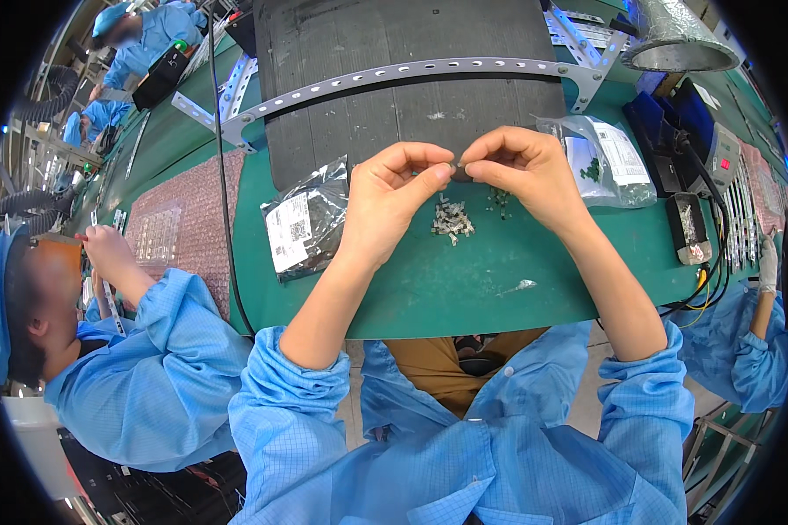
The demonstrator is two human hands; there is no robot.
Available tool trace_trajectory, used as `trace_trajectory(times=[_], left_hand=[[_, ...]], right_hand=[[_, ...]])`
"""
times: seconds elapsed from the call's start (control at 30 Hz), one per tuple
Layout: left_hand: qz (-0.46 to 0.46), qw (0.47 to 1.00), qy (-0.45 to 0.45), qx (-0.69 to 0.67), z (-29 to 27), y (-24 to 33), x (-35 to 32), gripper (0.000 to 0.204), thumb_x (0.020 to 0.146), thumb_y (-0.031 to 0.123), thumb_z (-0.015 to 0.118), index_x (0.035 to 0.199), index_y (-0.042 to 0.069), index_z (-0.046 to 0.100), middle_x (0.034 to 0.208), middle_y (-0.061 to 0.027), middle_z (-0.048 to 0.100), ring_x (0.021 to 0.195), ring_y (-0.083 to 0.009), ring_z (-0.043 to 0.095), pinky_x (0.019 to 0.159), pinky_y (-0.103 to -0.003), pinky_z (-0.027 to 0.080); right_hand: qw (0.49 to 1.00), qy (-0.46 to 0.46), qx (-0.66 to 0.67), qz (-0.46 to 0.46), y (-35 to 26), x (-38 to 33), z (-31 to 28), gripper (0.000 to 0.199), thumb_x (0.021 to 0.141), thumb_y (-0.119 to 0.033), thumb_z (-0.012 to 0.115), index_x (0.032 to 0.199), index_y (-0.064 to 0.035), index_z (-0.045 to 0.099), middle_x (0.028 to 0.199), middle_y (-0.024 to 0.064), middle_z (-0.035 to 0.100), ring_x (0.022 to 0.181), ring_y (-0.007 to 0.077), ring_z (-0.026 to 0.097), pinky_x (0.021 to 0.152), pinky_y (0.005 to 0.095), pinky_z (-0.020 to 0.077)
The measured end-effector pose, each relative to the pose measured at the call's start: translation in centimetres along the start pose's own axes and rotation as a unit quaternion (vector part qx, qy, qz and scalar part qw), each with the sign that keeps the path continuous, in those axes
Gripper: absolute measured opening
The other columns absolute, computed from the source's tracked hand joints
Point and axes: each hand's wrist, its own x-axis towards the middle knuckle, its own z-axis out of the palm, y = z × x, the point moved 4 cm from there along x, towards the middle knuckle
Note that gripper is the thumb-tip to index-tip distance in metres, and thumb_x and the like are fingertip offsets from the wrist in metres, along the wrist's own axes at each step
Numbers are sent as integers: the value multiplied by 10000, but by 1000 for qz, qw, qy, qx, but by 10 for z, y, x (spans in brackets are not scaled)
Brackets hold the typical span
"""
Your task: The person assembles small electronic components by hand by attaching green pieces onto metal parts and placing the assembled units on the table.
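Note:
My left hand [394, 188] and my right hand [521, 171] meet fingertip to fingertip above the green bench [429, 289]. Together they pinch a tiny part [456, 164] that is mostly hidden by the fingers. Just below the fingertips lies a small heap of pale metal parts [452, 219]. A few small dark parts [499, 199] lie to the right of it, under my right hand. Both forearms come up from blue rolled sleeves.
A dark foil bag with a white label [305, 223] lies left of my left hand, a clear bag of parts [604, 162] to the right. The dark conveyor belt [411, 79] runs behind, crossed by a slotted metal rail [411, 72]. Co-workers in blue sit on both sides.

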Motion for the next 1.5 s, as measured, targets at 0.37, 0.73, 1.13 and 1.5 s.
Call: trace_trajectory(times=[0.37,0.73,1.13,1.5], left_hand=[[8,1000,-7,-1,2,-1,1,148,801,28,640,887,27,519,845,-48,590,798,-94,568,742,-222,473],[70,996,-5,56,4,0,0,115,796,11,623,855,17,525,842,-41,583,802,-103,577,734,-236,476],[107,971,-12,212,8,1,-2,126,806,-4,617,856,26,505,872,-65,587,844,-119,567,783,-255,454],[56,998,-11,35,7,2,-1,135,790,-3,596,864,26,487,830,-25,532,781,-77,527,726,-227,448]], right_hand=[[1000,-16,23,-7,4,2,1,164,746,-5,658,828,-47,522,776,20,591,751,70,575,691,200,467],[1000,-17,12,6,3,2,0,188,722,-18,661,826,-62,511,773,11,591,719,61,562,656,193,448],[998,-25,-56,-8,2,0,2,163,736,3,656,845,-28,538,800,13,590,714,61,557,648,189,456],[999,-40,-3,2,2,1,2,113,812,-95,617,873,-2,598,809,37,617,711,86,579,666,221,481]])
